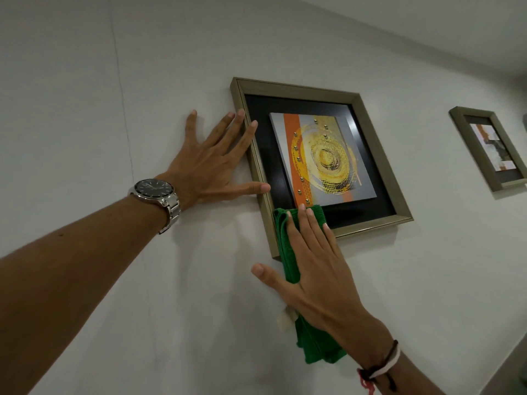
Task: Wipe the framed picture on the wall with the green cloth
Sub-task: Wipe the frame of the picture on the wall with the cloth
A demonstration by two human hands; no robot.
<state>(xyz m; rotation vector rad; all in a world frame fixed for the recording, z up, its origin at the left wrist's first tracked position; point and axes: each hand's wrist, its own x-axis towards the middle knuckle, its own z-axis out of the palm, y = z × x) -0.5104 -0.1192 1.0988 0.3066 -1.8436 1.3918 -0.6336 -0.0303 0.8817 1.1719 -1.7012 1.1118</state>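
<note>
The framed picture (319, 163) hangs on the wall (85, 81). The right hand (313, 266), flat with fingers extended, presses the green cloth (288, 252) over the frame's seven o'clock corner. The left hand (211, 163), splayed open and holding nothing, seemingly steadies the frame's nine o'clock edge.

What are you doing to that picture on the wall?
A person is cleaning it. The right hand presses a green cloth flat against the lower left corner of the framed picture. The left hand, fingers spread, rests on the wall and touches the frame's left edge, likely steadying it. Another small picture hangs further right.
</note>
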